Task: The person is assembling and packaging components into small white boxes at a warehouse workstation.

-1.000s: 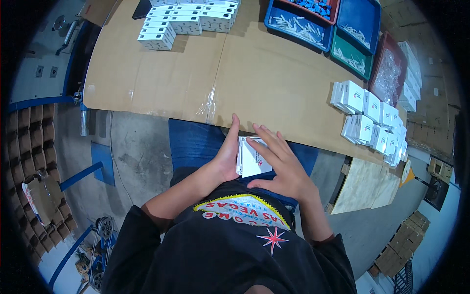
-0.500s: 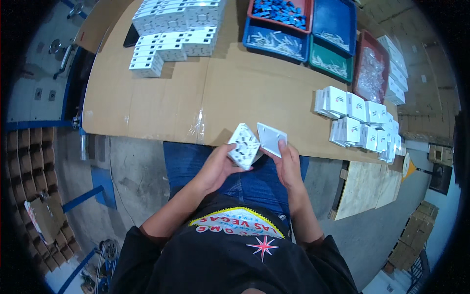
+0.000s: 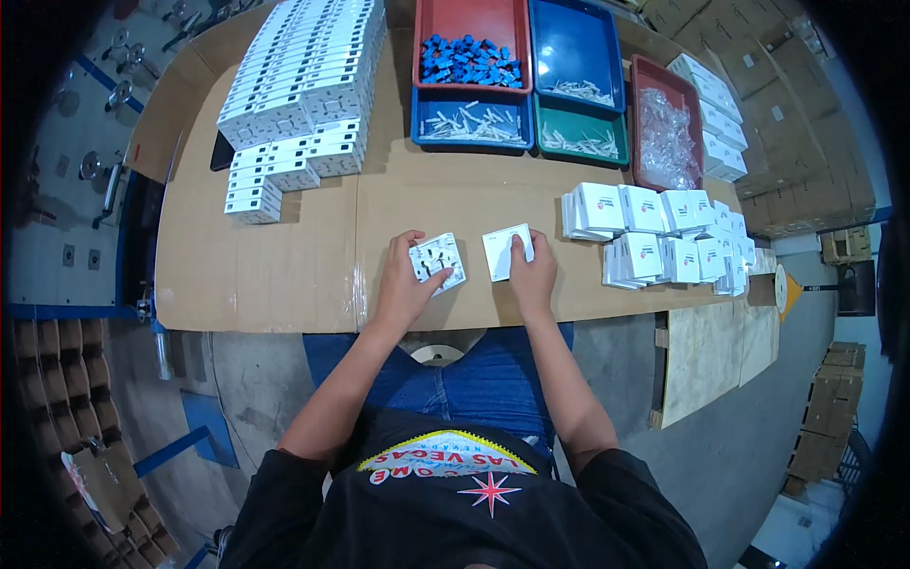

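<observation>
A white square housing with dark slots and openings on its face (image 3: 436, 258) is at the table's near edge. My left hand (image 3: 402, 284) is closed around it, fingers at its far left side and thumb across its near corner. To its right, apart from it, my right hand (image 3: 534, 270) grips a thin white square cover plate (image 3: 499, 254), thumb on top. The plate's upper face looks plain except for small marks. Whether either piece touches the cardboard-covered table (image 3: 398, 204) I cannot tell.
Stacked white housings (image 3: 303, 85) fill the far left. White square covers (image 3: 640, 256) stand in rows at the right. Behind are a red tray of small blue parts (image 3: 425, 24), blue and green trays of white pieces, and a red tray (image 3: 654, 71) with clear plastic pieces.
Both hands have moved forward from above my lap to over the table's near edge. The housing and cover plate are farther apart, and the cover plate's inner side no longer shows.
</observation>
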`<action>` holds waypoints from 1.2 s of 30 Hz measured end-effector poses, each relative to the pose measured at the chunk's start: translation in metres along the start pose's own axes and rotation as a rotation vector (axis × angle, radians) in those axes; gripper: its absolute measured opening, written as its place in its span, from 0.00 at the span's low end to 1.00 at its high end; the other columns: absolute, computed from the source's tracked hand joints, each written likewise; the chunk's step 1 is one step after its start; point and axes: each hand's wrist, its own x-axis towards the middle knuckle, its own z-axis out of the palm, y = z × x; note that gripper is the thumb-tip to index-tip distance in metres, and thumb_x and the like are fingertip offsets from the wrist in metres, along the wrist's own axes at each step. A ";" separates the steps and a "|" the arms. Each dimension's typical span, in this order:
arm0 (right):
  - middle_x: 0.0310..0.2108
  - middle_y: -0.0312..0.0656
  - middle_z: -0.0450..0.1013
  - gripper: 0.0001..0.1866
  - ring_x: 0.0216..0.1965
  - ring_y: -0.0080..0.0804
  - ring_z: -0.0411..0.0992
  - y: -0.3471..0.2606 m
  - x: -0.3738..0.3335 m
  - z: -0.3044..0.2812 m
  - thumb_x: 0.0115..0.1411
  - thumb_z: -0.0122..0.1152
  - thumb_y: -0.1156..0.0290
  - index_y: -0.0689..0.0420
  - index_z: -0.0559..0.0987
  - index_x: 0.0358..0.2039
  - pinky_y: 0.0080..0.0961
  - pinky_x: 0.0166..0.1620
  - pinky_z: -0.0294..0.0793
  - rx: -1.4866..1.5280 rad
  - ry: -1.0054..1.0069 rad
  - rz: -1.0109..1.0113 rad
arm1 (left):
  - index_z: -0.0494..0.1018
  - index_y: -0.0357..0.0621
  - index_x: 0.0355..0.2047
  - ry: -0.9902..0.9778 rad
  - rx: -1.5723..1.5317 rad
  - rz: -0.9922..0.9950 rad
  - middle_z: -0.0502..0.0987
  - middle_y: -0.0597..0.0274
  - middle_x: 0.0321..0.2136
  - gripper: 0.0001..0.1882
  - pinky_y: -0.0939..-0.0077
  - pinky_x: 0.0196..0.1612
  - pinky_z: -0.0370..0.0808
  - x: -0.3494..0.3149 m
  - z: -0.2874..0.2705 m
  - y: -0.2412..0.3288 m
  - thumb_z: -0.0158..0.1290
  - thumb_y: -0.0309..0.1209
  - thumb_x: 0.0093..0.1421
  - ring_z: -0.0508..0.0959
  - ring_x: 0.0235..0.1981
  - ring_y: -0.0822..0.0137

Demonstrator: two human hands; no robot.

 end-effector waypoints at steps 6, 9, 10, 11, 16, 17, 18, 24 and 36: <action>0.42 0.46 0.72 0.16 0.49 0.47 0.71 0.005 0.003 0.015 0.61 0.67 0.71 0.60 0.77 0.49 0.44 0.45 0.75 -0.092 0.233 -0.211 | 0.62 0.44 0.65 0.023 0.534 0.174 0.65 0.50 0.60 0.54 0.50 0.64 0.59 0.004 0.001 0.000 0.77 0.43 0.39 0.67 0.62 0.50; 0.39 0.46 0.74 0.13 0.45 0.46 0.73 -0.001 0.000 0.003 0.62 0.64 0.74 0.61 0.78 0.47 0.39 0.43 0.76 0.119 0.206 -0.161 | 0.63 0.42 0.65 -0.030 0.523 0.228 0.65 0.51 0.60 0.54 0.49 0.66 0.53 0.008 0.003 -0.008 0.76 0.45 0.39 0.62 0.65 0.51; 0.39 0.46 0.74 0.13 0.45 0.46 0.73 0.004 -0.003 0.003 0.62 0.64 0.74 0.61 0.78 0.47 0.39 0.43 0.76 0.118 0.214 -0.159 | 0.63 0.42 0.65 -0.018 0.526 0.247 0.65 0.51 0.61 0.54 0.50 0.66 0.54 0.007 0.003 -0.010 0.76 0.46 0.40 0.63 0.65 0.51; 0.37 0.45 0.75 0.10 0.42 0.45 0.74 0.013 -0.005 0.004 0.62 0.63 0.76 0.61 0.79 0.44 0.36 0.42 0.76 0.168 0.141 -0.102 | 0.63 0.42 0.65 -0.008 0.526 0.274 0.65 0.51 0.61 0.54 0.51 0.66 0.54 0.008 0.005 -0.009 0.76 0.46 0.40 0.63 0.66 0.51; 0.30 0.45 0.77 0.04 0.33 0.44 0.76 -0.001 -0.007 0.000 0.62 0.63 0.77 0.61 0.79 0.37 0.33 0.39 0.76 0.145 0.158 -0.280 | 0.61 0.41 0.67 -0.023 0.504 0.282 0.64 0.49 0.65 0.55 0.50 0.67 0.54 0.004 0.002 -0.023 0.74 0.47 0.42 0.62 0.68 0.51; 0.29 0.46 0.76 0.03 0.32 0.45 0.76 -0.007 -0.008 0.000 0.63 0.61 0.77 0.61 0.78 0.36 0.35 0.37 0.75 0.197 0.118 -0.207 | 0.60 0.42 0.68 -0.003 0.515 0.289 0.63 0.49 0.66 0.55 0.49 0.67 0.54 0.003 0.001 -0.024 0.74 0.48 0.44 0.62 0.68 0.51; 0.28 0.48 0.75 0.03 0.31 0.45 0.76 -0.007 -0.010 -0.004 0.64 0.59 0.76 0.62 0.76 0.35 0.36 0.35 0.74 0.249 0.079 -0.134 | 0.60 0.42 0.68 -0.015 0.507 0.312 0.63 0.49 0.66 0.55 0.49 0.67 0.54 0.002 0.002 -0.022 0.74 0.48 0.44 0.62 0.68 0.51; 0.21 0.50 0.70 0.08 0.22 0.47 0.72 0.007 0.005 -0.055 0.68 0.49 0.73 0.61 0.72 0.32 0.39 0.27 0.69 0.250 0.087 -0.130 | 0.57 0.42 0.71 -0.045 0.557 0.297 0.61 0.48 0.67 0.55 0.47 0.68 0.52 0.002 0.008 -0.016 0.69 0.52 0.48 0.60 0.69 0.49; 0.29 0.41 0.80 0.06 0.29 0.29 0.77 0.063 0.280 -0.224 0.59 0.69 0.74 0.61 0.83 0.35 0.27 0.35 0.74 -0.213 0.320 -0.345 | 0.56 0.42 0.71 -0.052 0.572 0.266 0.62 0.49 0.67 0.57 0.45 0.68 0.50 0.003 0.003 -0.017 0.69 0.53 0.47 0.59 0.69 0.49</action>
